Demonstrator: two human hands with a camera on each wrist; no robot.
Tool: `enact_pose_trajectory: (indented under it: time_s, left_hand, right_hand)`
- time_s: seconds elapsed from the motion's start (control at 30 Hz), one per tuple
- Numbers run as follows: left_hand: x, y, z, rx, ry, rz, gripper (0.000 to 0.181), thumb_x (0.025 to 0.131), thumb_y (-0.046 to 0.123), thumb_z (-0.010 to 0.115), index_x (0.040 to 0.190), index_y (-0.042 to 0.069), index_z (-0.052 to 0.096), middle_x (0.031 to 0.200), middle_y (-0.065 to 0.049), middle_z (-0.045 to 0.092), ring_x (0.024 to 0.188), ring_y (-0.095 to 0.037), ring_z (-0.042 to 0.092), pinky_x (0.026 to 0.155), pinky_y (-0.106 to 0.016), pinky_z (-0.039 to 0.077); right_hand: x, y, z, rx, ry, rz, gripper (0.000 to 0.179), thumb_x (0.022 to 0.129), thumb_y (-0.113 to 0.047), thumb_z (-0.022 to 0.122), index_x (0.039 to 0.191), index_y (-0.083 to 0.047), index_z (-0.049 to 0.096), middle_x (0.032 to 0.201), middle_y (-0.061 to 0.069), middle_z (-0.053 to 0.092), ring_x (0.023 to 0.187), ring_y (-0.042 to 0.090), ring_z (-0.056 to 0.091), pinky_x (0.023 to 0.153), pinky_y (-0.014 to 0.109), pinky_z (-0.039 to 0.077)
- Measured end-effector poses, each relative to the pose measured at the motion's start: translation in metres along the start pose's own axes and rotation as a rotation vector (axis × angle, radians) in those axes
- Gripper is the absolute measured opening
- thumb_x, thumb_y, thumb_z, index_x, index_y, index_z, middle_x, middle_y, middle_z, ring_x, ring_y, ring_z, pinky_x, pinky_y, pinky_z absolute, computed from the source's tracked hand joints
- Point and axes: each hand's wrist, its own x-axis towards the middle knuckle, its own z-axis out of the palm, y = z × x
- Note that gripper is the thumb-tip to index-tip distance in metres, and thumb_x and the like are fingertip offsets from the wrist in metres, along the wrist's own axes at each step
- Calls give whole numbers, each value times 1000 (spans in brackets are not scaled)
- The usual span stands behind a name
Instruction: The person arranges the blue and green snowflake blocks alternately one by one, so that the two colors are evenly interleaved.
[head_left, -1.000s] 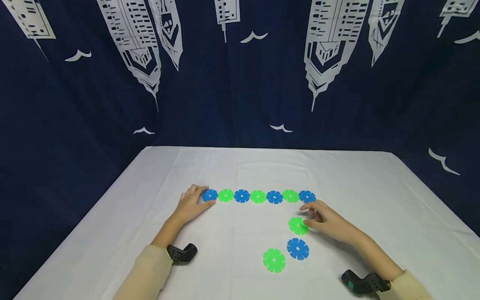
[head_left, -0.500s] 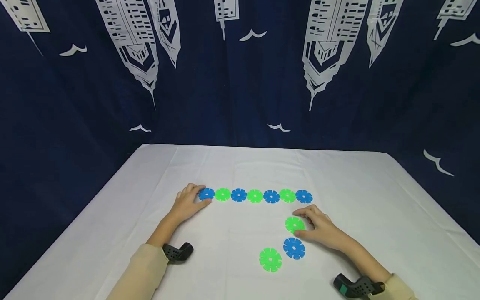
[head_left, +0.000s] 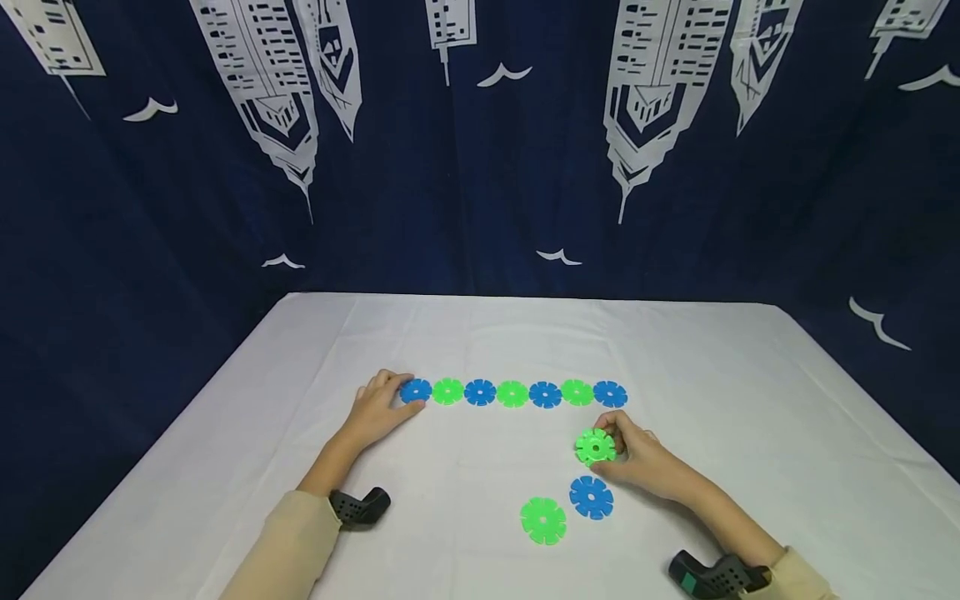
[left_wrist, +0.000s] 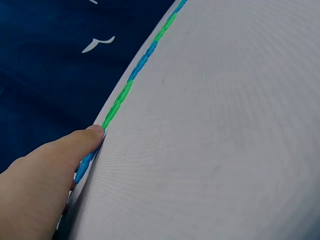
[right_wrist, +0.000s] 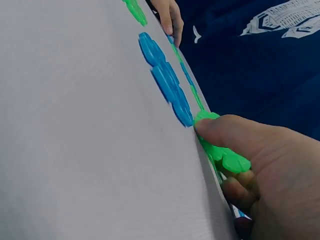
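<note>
Several blue and green flower-shaped plastic discs make a straight row edge to edge, alternating in colour. My left hand holds the blue disc at the row's left end, thumb on the near side and fingers on the far side. In the left wrist view the thumb lies at that disc's edge. Below the row's right end, my right hand pinches a green disc between thumb and fingers. The right wrist view shows this green disc tilted up from the cloth, partly hidden by the thumb.
Nearer to me a loose blue disc and a loose green disc lie flat on the white tablecloth. A dark blue curtain with white prints hangs behind the table. Each wrist wears a black camera band.
My right hand has come down to the green disc, closed thumb and fingers on its edge and tilted it up slightly. The left hand stays at the row's left end.
</note>
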Motion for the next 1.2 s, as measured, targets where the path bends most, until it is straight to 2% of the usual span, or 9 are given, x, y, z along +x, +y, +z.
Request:
enact_pose_trajectory:
  time_s: [0.13,0.3,0.43,0.57,0.63,0.73,0.83,1.0,1.2]
  left_hand:
    - [0,2,0,3,1,-3,60,82,44,61,127,6,50,108,-10,50,100,-24,47,79,-37,30]
    - [0,2,0,1,11,0,59,82,43,61,127,6,51,107,-10,50,100,-24,47,79,-37,30]
    - [-1,1,1,9,12,6,59,82,43,61,127,6,51,108,-9,50,99,-24,48,79,-36,30]
    - [-1,1,3,13,14,12,58,82,43,61,127,7,51,109,-10,51,102,-24,49,81,-37,31]
    - [-1,1,3,8,20,10,58,81,42,61,127,8,51,109,-10,51,102,-25,48,81,-38,31]
    - [-1,1,5,12,19,1,58,81,42,62,127,8,51,110,-10,51,102,-25,49,81,-38,31]
    - [-1,1,6,17,11,2,59,81,43,61,127,7,51,111,-10,51,103,-25,48,81,-38,31]
    - [0,1,5,21,22,9,59,81,43,61,127,8,51,111,-10,50,103,-26,48,82,-38,31]
    - [-1,0,3,29,25,11,59,81,44,61,126,8,52,111,-9,50,104,-25,48,81,-38,32]
  right_hand:
    - [1,-3,-3,148,-60,-54,38,82,-11,63,110,-5,38,84,2,45,70,4,39,61,21,35]
    - [2,-9,-6,207,-64,-34,28,87,-10,57,109,-2,41,83,2,47,69,3,40,61,21,35]
    - [2,-8,-11,267,-65,-19,29,86,-8,55,110,1,41,81,2,47,69,3,43,61,21,36]
    - [3,-2,-17,360,-91,-91,27,87,0,51,108,4,35,78,1,50,69,1,49,62,21,42]
    - [4,0,-20,375,-89,-127,21,88,1,50,105,3,38,79,0,51,71,1,52,63,22,45]
    - [2,3,-26,331,-72,-124,7,90,-3,49,97,0,49,84,-3,55,78,1,53,68,21,45]
    - [0,3,-32,255,-57,-63,13,92,-7,47,92,-3,59,89,-1,59,80,1,50,68,19,43]
    - [0,3,-37,173,1,34,21,92,-9,47,103,-4,63,105,13,61,83,1,47,65,20,42]
    - [3,3,-38,134,89,128,27,90,-10,49,114,-7,60,116,16,58,73,6,45,54,22,39]
